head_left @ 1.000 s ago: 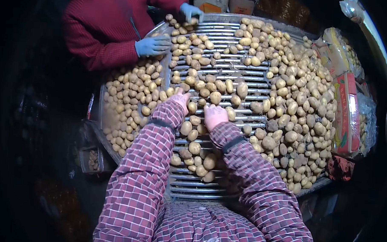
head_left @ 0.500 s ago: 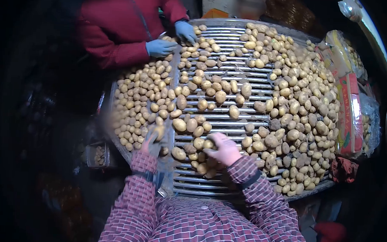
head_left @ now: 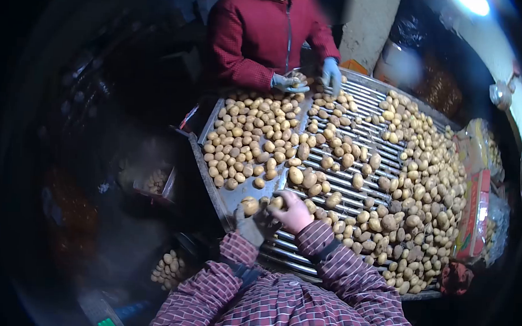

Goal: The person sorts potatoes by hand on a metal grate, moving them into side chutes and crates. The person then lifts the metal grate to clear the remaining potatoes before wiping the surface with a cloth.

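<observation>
Well ahead of your right hand [head_left: 294, 213] stands a pale upright slab [head_left: 369, 31], wall or pillar, you cannot tell which; farther off to that hand's right, a bright light [head_left: 474, 5] glares beside a pale slanting beam [head_left: 490, 47]; the metal desk [head_left: 228, 202] spreads ahead of both hands; left of your left hand [head_left: 249, 227], the floor [head_left: 126, 239] lies in deep gloom, a small green glow [head_left: 107, 324] low down.

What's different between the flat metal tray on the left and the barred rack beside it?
The tray has a solid surface; the rack has spaced bars. The tray looks smaller; the rack is wider. The tray's bare patch is at its near end; the rack shows gaps mid-surface. Both hold many potatoes.
</observation>
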